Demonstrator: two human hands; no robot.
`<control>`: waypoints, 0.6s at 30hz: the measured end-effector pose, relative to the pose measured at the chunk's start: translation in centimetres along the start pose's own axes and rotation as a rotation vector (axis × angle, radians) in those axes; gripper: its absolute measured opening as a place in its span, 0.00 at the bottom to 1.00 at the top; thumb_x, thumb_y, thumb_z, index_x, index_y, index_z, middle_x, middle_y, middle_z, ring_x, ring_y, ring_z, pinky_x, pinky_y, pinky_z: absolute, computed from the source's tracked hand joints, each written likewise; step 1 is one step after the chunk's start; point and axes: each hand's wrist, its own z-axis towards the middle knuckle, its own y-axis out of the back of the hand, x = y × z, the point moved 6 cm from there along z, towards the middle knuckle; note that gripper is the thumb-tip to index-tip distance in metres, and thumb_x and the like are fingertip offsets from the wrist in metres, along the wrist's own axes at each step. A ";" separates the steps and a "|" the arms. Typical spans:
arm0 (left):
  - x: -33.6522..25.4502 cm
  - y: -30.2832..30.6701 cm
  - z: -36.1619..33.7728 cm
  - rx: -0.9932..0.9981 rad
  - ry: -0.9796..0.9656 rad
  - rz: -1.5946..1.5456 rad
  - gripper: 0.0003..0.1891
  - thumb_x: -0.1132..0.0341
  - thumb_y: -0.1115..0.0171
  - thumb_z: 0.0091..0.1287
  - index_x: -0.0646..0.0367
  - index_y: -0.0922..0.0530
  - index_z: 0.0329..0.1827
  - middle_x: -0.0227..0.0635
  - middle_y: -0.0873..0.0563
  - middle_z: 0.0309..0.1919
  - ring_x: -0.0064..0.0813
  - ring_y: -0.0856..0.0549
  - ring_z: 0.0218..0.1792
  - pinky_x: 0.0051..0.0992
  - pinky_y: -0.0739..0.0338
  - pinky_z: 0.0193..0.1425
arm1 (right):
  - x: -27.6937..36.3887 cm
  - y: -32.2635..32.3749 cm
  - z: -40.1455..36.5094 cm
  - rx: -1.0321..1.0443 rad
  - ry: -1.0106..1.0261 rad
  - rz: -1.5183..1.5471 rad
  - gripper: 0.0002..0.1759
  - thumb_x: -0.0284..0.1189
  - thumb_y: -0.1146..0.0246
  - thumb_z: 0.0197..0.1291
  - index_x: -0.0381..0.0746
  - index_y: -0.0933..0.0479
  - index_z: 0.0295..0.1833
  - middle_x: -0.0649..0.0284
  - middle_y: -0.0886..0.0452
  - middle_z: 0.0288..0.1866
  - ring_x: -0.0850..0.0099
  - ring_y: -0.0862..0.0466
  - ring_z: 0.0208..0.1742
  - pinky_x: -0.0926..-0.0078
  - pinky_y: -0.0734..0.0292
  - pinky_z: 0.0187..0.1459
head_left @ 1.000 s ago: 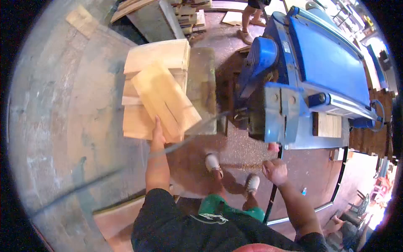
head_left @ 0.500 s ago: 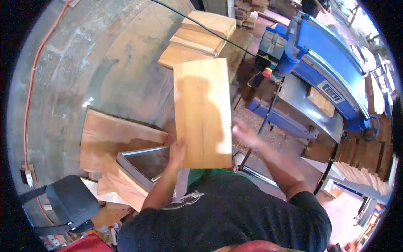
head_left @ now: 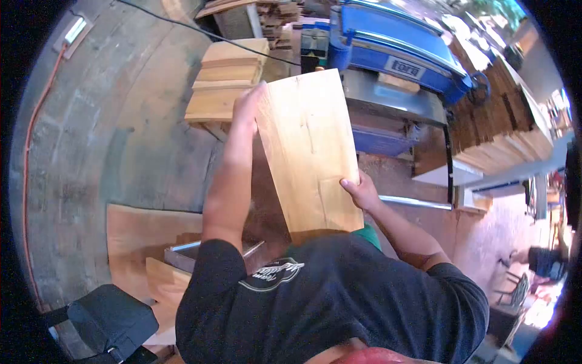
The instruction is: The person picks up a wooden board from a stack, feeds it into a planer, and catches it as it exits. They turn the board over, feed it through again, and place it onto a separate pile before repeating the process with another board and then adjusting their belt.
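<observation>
A pale wooden board [head_left: 309, 145] stands tilted in front of my chest, with knots and a crack line along its face. My left hand [head_left: 248, 109] grips its upper left edge, slightly blurred, the fingers partly hidden. Lower down on the opposite edge, my right hand [head_left: 359, 191] holds the board with the thumb on the near face and the fingers behind it. Beyond the board's upper left lies a stack of similar wooden boards [head_left: 227, 79].
A blue machine [head_left: 394, 45] with a metal table stands ahead to the right, more stacked boards [head_left: 503, 121] beside it. A black cable [head_left: 206, 37] crosses above the board stack. At lower left are a large wooden panel [head_left: 139, 236] and a black bag [head_left: 112, 321].
My right hand, free beside the board before, now grips its right edge. My left hand has moved up to the upper left edge. The board's visible face differs, and the view has swung right.
</observation>
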 end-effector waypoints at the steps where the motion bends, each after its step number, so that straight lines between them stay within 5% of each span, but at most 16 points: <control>1: 0.3 -1.3 0.9 0.018 0.068 -0.051 0.19 0.60 0.34 0.64 0.65 0.22 0.52 0.38 0.15 0.46 0.30 0.16 0.44 0.30 0.22 0.50 | -0.3 0.7 -0.8 -0.022 0.006 -0.004 0.23 0.37 0.34 0.61 0.31 0.26 0.55 0.58 0.18 0.49 0.72 0.20 0.49 0.70 0.24 0.53; 6: 2.3 -7.8 0.4 0.118 0.080 0.036 0.20 0.58 0.33 0.63 0.63 0.22 0.52 0.39 0.15 0.47 0.32 0.15 0.46 0.33 0.22 0.52 | 0.3 3.9 -3.3 -0.152 -0.027 0.117 0.23 0.36 0.34 0.61 0.31 0.26 0.55 0.59 0.18 0.48 0.74 0.20 0.47 0.72 0.24 0.51; 10: 11.2 -12.1 -4.5 0.291 0.273 0.112 0.20 0.63 0.35 0.65 0.64 0.24 0.55 0.42 0.16 0.49 0.34 0.15 0.47 0.36 0.19 0.50 | -2.2 9.3 -3.5 -0.291 -0.067 0.171 0.24 0.38 0.34 0.62 0.31 0.26 0.55 0.60 0.17 0.48 0.75 0.19 0.47 0.73 0.24 0.50; 13: 18.1 -13.6 -11.9 0.233 0.396 0.356 0.20 0.67 0.33 0.63 0.65 0.23 0.56 0.41 0.16 0.48 0.32 0.16 0.47 0.34 0.21 0.53 | -2.7 14.3 -3.4 -0.319 -0.088 0.259 0.23 0.40 0.34 0.63 0.31 0.24 0.53 0.59 0.17 0.47 0.74 0.19 0.48 0.74 0.24 0.50; 18: 24.0 -17.8 -19.1 0.257 0.605 0.626 0.20 0.62 0.31 0.62 0.63 0.22 0.53 0.36 0.16 0.45 0.27 0.17 0.41 0.27 0.18 0.39 | -4.8 23.5 -1.6 -0.369 -0.243 0.280 0.23 0.41 0.36 0.64 0.31 0.23 0.50 0.58 0.15 0.44 0.72 0.16 0.40 0.74 0.20 0.44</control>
